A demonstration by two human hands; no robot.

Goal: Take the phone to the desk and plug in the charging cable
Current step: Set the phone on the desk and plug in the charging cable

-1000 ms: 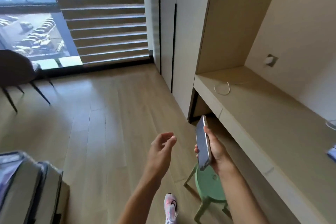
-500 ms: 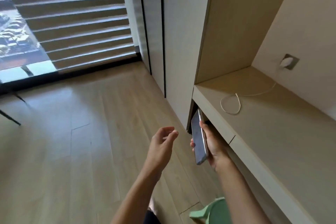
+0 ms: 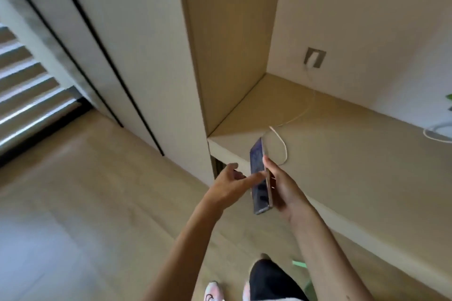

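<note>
Nearest, at 6 o'clock, a shoe (image 3: 212,291) and a dark trouser leg (image 3: 271,281) show on the wood floor (image 3: 73,203). Just above centre the right hand (image 3: 285,188) is clamped on the phone (image 3: 260,178), gripping its back and edges so it stands on edge, screen facing 9 o'clock. The left hand (image 3: 228,184) holds nothing: its fingers are spread, and one fingertip reaches to the screen, touching it or very nearly so.

The phone hangs over the near corner of the desk (image 3: 354,166), not yet set down. Beyond it, at about 1 o'clock, the white cable (image 3: 283,146) lies in a loop on the desk, its free end near the phone's top; the rest runs off toward 1 o'clock up to the socket (image 3: 315,57) on the wall. A cupboard (image 3: 110,39) stands at 10 o'clock.

To do this step well, I judge the right hand should lay the phone flat beside the loop, port end toward the plug. The free left hand can then pinch the plug itself rather than the cord and push it in straight. Which end holds the port cannot be told here.
</note>
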